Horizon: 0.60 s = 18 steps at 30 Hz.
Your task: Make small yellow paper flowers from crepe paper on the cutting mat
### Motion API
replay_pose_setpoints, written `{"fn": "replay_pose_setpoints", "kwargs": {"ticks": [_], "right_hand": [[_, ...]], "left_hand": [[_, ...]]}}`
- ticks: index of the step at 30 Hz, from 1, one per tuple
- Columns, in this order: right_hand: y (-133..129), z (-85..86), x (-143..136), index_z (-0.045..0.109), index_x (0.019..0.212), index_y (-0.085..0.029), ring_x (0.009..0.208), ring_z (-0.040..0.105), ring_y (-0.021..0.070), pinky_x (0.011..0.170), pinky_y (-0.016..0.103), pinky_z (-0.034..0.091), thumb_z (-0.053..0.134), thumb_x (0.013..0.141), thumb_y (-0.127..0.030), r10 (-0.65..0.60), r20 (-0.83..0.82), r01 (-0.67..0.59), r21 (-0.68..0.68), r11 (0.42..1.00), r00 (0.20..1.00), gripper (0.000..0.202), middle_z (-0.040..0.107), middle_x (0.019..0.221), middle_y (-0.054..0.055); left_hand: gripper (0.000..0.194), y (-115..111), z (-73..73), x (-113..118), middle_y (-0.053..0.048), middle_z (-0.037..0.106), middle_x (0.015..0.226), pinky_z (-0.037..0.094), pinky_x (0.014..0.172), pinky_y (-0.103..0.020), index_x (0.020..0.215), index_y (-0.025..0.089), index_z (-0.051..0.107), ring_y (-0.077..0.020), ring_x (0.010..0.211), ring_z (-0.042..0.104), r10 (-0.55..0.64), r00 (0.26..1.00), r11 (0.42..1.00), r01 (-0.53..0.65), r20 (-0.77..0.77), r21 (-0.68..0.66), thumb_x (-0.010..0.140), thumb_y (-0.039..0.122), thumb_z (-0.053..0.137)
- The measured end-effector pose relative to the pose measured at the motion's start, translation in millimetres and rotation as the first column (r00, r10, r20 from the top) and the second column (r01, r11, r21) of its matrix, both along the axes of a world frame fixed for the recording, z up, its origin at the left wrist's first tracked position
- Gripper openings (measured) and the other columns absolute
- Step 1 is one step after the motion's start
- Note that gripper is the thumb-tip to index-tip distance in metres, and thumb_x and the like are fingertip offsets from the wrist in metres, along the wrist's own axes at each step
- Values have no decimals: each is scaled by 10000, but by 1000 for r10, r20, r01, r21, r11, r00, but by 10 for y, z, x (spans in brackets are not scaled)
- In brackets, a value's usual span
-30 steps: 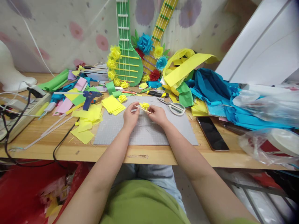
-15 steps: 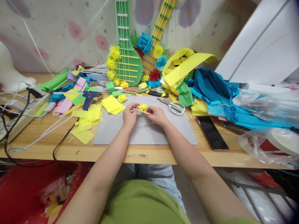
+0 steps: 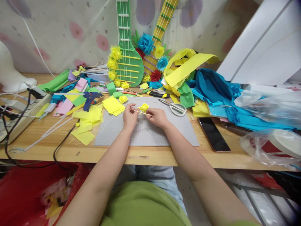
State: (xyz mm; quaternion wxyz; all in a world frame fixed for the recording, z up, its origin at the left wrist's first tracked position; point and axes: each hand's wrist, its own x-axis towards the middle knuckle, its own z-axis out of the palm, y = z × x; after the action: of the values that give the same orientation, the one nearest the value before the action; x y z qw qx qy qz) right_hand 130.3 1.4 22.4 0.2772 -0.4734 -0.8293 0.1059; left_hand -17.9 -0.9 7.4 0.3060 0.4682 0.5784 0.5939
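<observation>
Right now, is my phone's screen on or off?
Off, it seems: the phone, face-up on the table beside the grey mat, looks black, nothing lit.

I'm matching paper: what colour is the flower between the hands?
Yellow. The flower between the left hand and right hand shows best in the head view.
</observation>
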Motion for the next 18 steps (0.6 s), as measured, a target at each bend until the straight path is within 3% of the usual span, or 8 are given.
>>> {"fn": "replay_pose_setpoints", "kwargs": {"ticks": [3, 6, 12, 18], "right_hand": [[-1, -3, 2, 597, 722, -205, 613, 517, 111, 571, 213, 293, 473, 700, -202, 14, 28, -15, 26, 1000, 999, 126, 647, 714, -3], [9, -21, 5, 596, 727, -206, 612, 515, 111, 568, 215, 287, 470, 702, -201, 18, 39, -20, 40, 999, 999, 129, 647, 714, -5], [21, -44, 7, 596, 725, -204, 621, 517, 114, 567, 221, 278, 459, 710, -207, 16, 65, -19, 43, 999, 998, 138, 648, 722, -2], [11, -41, 8, 602, 758, -212, 649, 525, 121, 582, 227, 281, 454, 720, -211, 18, 105, -21, 27, 999, 994, 153, 653, 754, 0]], "left_hand": [[327, -15, 50, 35, 49, 504, 571, 380, 437, -187, 965, 157, 569, -76, 468, 488, -32, 976, 994, 54, 217, -96, 644, 203, 604], [399, -29, 97, 54, 31, 550, 627, 402, 422, -177, 1009, 142, 553, -83, 514, 533, -12, 945, 992, 52, 327, -115, 621, 194, 627], [455, -35, 130, 62, 5, 586, 661, 440, 424, -206, 1030, 110, 547, -118, 558, 572, -43, 912, 991, 91, 409, -99, 603, 225, 657], [444, -38, 132, 64, -13, 614, 718, 440, 449, -190, 1031, 127, 554, -112, 584, 589, -19, 918, 988, 78, 396, -134, 609, 226, 650]]}}
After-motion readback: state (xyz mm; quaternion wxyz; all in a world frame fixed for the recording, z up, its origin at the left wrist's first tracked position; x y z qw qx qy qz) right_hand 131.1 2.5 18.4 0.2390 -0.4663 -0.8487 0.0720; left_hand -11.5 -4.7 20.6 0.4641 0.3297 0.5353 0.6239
